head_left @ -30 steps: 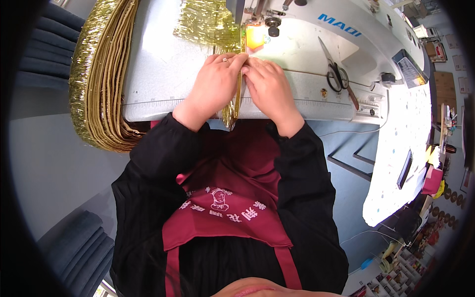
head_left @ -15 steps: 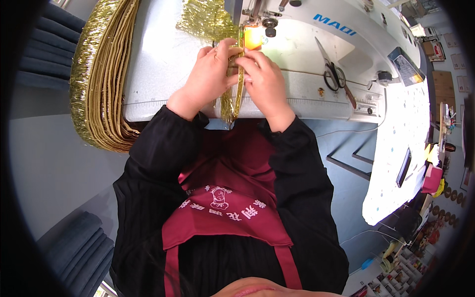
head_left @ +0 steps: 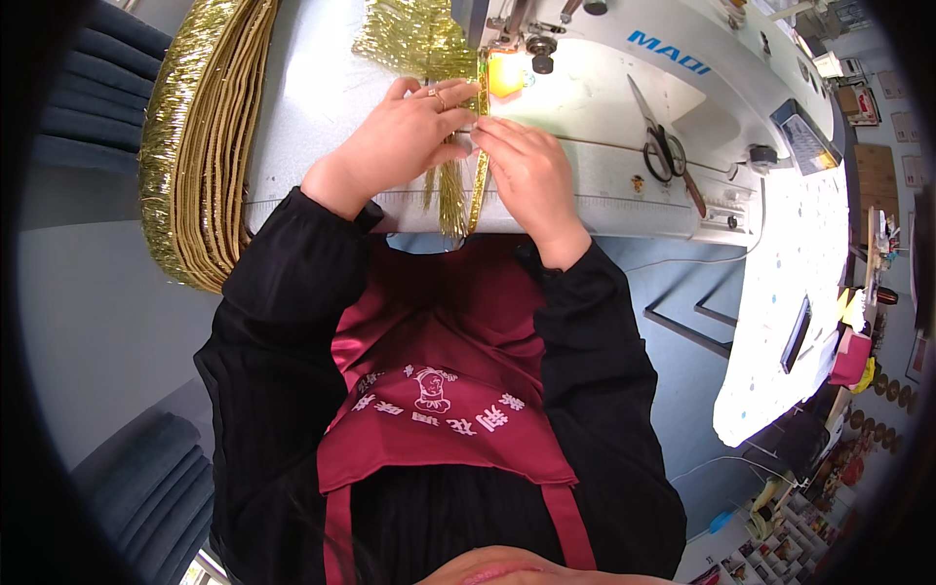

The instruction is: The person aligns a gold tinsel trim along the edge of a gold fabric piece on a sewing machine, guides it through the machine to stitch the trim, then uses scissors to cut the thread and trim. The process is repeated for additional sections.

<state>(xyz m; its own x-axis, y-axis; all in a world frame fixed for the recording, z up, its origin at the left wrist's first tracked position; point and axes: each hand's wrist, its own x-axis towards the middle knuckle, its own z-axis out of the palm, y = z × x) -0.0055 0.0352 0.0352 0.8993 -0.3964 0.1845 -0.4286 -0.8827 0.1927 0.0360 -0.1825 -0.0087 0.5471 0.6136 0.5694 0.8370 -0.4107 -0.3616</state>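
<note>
In front of the sewing machine's presser foot area (head_left: 507,39), both my hands meet over gold material. My left hand (head_left: 405,136), a ring on one finger, has thumb and fingers closed on gold tinsel fringe (head_left: 451,200), whose loose strands hang toward the table's near edge. My right hand (head_left: 536,175) pinches at a narrow shiny gold trim strip (head_left: 479,190) running lengthwise toward the needle. Its fingertips nearly touch the left ones. Further back lies more of the tinsel fringe (head_left: 409,41). The fingers partly hide where strip and fringe meet.
A thick folded stack of gold tinsel fringe (head_left: 210,146) hangs over the table's left end. Scissors (head_left: 663,151) and a brown-handled tool (head_left: 694,195) lie right of my hands. The white machine arm (head_left: 721,49) spans the back right. A white patterned surface (head_left: 780,322) stands at the right.
My left hand has shifted slightly left and its fingers have stretched toward the strip. The right hand has moved a little down and right, its fingers drawn closer together.
</note>
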